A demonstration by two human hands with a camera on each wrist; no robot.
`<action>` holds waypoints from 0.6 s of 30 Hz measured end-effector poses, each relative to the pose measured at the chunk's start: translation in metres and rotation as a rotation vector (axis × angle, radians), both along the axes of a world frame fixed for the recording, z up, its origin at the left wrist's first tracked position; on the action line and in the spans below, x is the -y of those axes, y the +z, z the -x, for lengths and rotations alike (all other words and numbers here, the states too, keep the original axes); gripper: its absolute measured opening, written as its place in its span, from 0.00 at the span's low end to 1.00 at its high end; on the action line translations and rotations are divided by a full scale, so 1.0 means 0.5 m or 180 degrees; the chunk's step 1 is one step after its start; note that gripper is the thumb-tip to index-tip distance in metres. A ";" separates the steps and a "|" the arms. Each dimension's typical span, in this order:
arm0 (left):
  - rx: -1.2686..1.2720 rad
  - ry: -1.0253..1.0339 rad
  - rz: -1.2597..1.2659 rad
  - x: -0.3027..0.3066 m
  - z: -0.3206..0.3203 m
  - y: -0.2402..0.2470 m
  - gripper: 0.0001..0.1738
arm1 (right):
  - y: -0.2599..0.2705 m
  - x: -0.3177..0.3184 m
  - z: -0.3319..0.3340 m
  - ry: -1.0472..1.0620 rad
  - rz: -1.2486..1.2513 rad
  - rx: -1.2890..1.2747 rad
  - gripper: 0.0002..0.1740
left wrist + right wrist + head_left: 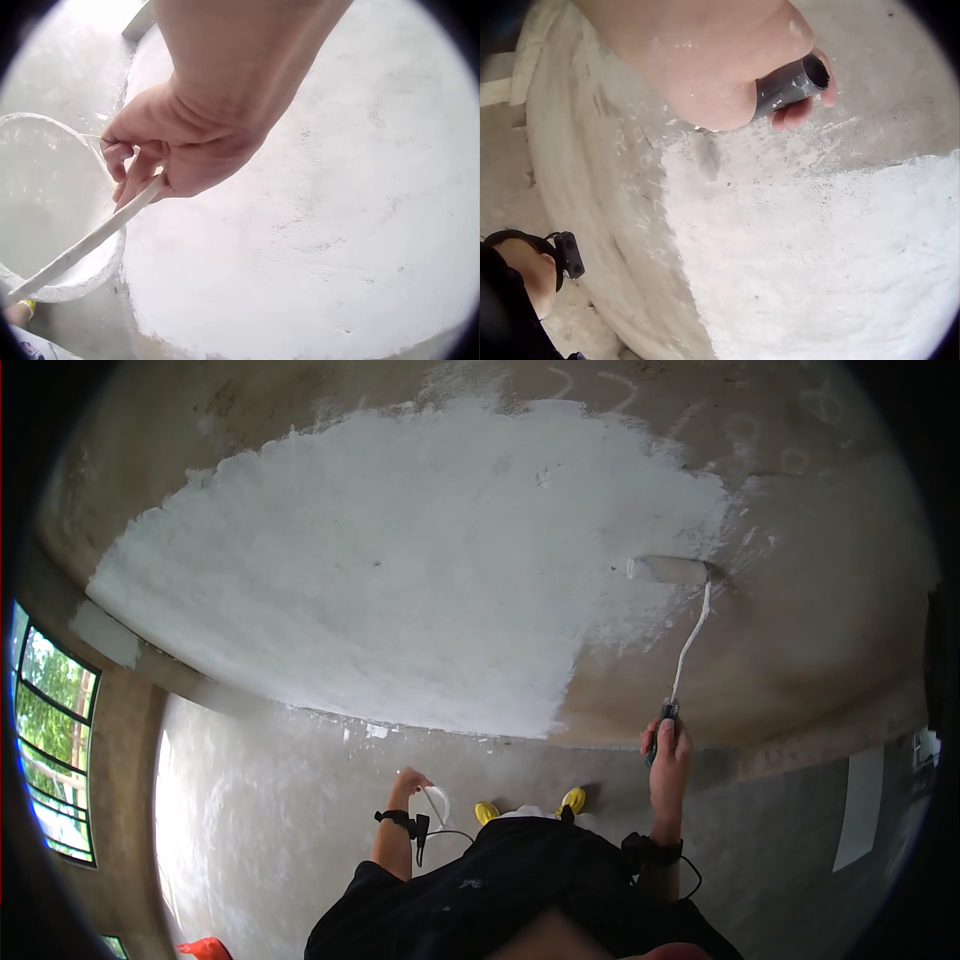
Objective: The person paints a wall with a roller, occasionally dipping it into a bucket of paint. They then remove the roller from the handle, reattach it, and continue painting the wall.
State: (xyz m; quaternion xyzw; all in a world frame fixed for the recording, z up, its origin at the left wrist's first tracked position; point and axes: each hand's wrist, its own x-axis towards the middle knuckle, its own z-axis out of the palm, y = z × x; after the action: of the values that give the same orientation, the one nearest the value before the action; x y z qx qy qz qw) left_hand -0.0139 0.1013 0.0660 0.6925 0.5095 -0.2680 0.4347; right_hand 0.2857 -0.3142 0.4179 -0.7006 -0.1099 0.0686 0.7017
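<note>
My right hand (668,752) grips the dark handle of a paint roller (692,645), its fingers curled round it. The hollow end of that black handle (787,86) sticks out past the palm in the right wrist view. At the top of the bent white rod, the roller sleeve (670,570) lies against the wall, at the right side of the white painted area (400,570). Low on the left, my left hand (191,139) holds a white bucket (105,266) by its pale handle (82,247). Whitish paint coats the inside of the bucket.
Bare brown-grey wall (830,600) surrounds the white area above and to the right. A barred window (60,750) is at the left. White spots mark the grey floor (260,800) near the wall base. A red object (204,948) lies at the lower left.
</note>
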 end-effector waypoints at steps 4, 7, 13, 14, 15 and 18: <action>0.0079 -0.0201 -0.0073 0.016 -0.005 0.026 0.21 | -0.002 0.002 0.000 -0.0029 0.0023 0.0008 0.17; 0.0189 -0.0243 -0.0069 0.023 -0.007 0.035 0.24 | -0.006 0.002 -0.002 -0.0043 -0.0011 -0.0004 0.17; 0.0467 0.0364 0.0018 0.029 -0.027 0.078 0.20 | -0.009 0.001 -0.002 -0.0026 -0.0069 -0.0035 0.17; 0.0461 0.0363 0.0017 0.023 -0.022 0.069 0.20 | -0.009 0.000 -0.001 -0.0028 -0.0070 -0.0041 0.17; 0.0820 -0.0035 0.0001 -0.002 -0.004 0.017 0.10 | -0.008 -0.003 0.000 -0.0057 -0.0093 -0.0016 0.17; 0.1553 0.0087 0.0265 0.017 -0.017 0.063 0.13 | -0.012 -0.001 -0.001 -0.0052 -0.0064 0.0032 0.16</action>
State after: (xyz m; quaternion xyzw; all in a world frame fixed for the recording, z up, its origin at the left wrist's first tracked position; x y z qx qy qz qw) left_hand -0.0054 0.0930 0.0975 0.7113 0.3873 -0.1077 0.5766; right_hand 0.2860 -0.3137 0.4117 -0.6946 -0.1083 0.0582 0.7088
